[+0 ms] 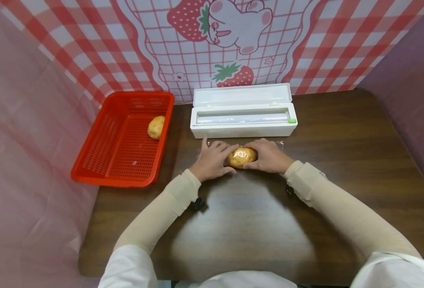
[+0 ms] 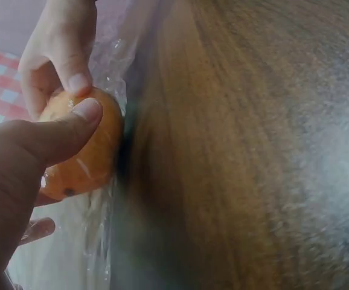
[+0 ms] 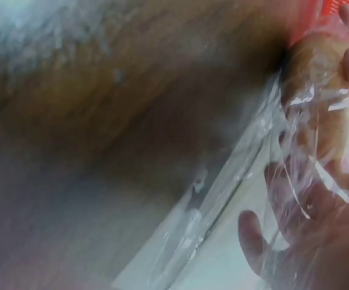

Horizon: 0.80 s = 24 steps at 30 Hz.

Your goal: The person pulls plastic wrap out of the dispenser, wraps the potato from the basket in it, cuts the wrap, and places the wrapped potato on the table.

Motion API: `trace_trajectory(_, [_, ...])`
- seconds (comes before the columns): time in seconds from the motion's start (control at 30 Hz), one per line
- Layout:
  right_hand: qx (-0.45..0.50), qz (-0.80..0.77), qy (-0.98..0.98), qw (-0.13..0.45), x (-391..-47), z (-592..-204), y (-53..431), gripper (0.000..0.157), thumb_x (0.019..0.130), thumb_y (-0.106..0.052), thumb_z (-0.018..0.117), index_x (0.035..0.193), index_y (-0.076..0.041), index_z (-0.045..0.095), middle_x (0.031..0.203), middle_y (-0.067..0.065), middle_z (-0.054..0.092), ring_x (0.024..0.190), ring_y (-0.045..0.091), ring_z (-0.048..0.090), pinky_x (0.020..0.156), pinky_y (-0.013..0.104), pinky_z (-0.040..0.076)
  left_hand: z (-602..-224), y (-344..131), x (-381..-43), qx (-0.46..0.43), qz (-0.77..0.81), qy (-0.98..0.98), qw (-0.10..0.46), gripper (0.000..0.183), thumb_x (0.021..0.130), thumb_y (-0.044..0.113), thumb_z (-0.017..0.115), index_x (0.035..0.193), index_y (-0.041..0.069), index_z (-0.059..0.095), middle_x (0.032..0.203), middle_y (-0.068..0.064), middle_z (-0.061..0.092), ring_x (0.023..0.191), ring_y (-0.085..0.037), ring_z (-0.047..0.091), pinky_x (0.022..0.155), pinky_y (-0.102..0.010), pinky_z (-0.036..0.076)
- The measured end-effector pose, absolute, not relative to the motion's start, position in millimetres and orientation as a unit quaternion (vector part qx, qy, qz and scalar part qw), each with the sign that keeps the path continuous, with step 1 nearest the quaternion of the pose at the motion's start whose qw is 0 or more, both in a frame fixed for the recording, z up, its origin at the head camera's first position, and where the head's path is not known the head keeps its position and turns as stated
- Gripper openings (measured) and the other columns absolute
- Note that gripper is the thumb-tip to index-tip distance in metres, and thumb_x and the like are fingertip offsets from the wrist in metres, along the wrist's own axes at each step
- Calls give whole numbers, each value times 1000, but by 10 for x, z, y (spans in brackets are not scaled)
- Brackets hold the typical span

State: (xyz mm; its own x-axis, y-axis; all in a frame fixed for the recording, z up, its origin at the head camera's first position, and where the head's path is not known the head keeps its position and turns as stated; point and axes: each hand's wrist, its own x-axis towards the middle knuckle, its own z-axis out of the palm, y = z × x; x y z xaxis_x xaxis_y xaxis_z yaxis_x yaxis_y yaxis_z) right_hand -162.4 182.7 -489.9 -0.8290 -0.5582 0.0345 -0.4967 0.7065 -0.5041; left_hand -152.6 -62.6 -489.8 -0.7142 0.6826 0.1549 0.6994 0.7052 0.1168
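A yellow-brown potato point(image 1: 242, 157) with shiny clear plastic wrap point(image 3: 307, 145) over it is between my two hands in front of the wrap box. My left hand point(image 1: 212, 161) holds its left end, the thumb point(image 2: 72, 130) lying on its near side. From the other end my right hand point(image 1: 269, 157) grips it with thumb and fingers. In the left wrist view, the wrapped potato point(image 2: 87, 160) shows a dark spot low down. Loose film stretches out past both hands; in the right wrist view it lies over fingers of my right hand point(image 3: 319, 235).
Behind the hands stands a white wrap box point(image 1: 243, 131), lid up, a film roll point(image 1: 242, 119) inside and a green slider point(image 1: 292, 121) at its right end. On the left, a red plastic basket point(image 1: 118, 182) contains another potato point(image 1: 156, 127). All rest on a brown wooden table point(image 1: 345, 160).
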Motion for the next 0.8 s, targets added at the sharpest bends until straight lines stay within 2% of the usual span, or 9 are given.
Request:
trace_trajectory(0.3, [-288,-235,923,95,-1608,-4848,1841,73,82,-49,80,133,-1,62,127,17,62,116,37,55,95,58,42,-4933,-597,-1539,-357,-102,-928,25,77,84,58,74,147,18,53,130,-2,65,123,-25,55,111,-73,14])
trace_trajectory(0.43, [-306,-208,927,58,-1566,-4815,1837,79,83,-51,79,140,-1,57,131,18,56,118,37,53,93,59,40,-4924,-587,-1563,-346,-113,-931,-2,76,85,59,73,146,17,54,131,-3,65,124,-25,55,112,-72,12])
trace_trajectory(0.6, [-367,-166,915,-3,-1494,-4823,1825,81,81,-47,83,144,-3,53,133,18,55,122,37,50,96,59,38,-4928,-580,-1609,-317,-137,-937,-47,75,85,59,74,144,17,57,129,-1,67,122,-22,56,111,-72,15])
trace_trajectory(0.8, [-385,-137,913,-6,-1481,-4882,1813,73,80,-38,86,139,-7,57,131,16,57,123,37,49,100,59,35,-4893,-571,-1641,-298,-156,-936,-101,71,86,61,70,142,19,59,131,0,65,125,-22,52,110,-72,14])
